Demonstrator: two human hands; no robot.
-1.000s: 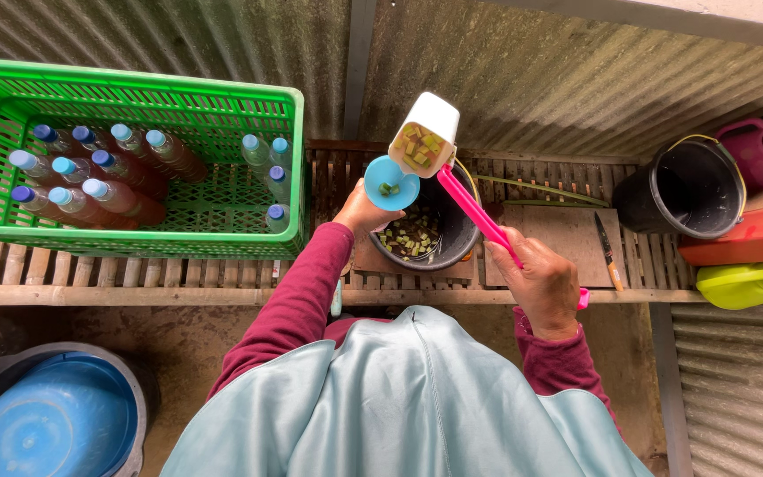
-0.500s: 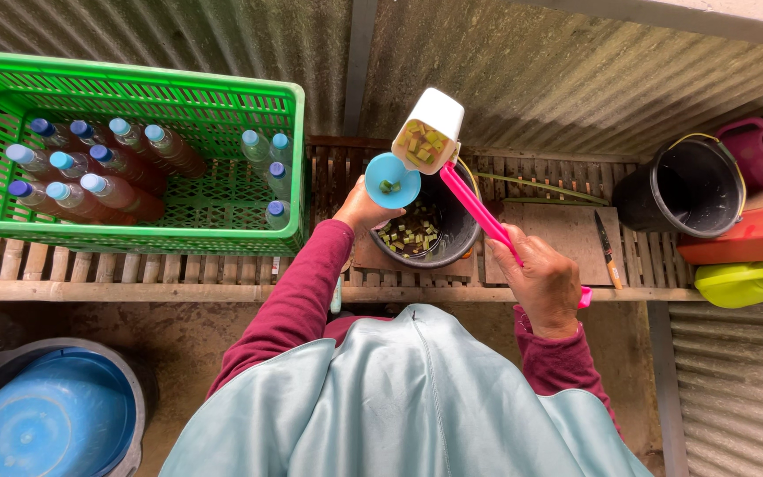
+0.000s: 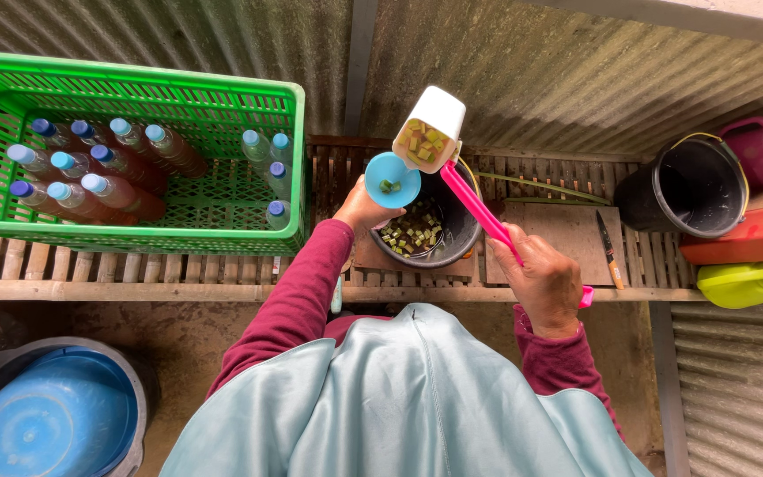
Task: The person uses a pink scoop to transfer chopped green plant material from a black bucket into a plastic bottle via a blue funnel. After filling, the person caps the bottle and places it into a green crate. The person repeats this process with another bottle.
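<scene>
Rural outdoor work shed: corrugated metal wall (image 3: pixel 532 79), slatted bamboo bench (image 3: pixel 134 265), dirt floor, green crate (image 3: pixel 222 97) of capped bottles (image 3: pixel 90 168), black buckets (image 3: pixel 686 185).

green crate (image 3: pixel 222 97) w/ blue-capped bottles (image 3: pixel 90 177) far left on counter (image 3: pixel 134 265) | black bucket (image 3: pixel 686 185) right | knife (image 3: pixel 608 250) on board (image 3: pixel 558 243) | blue basin (image 3: pixel 46 424) on floor
</scene>
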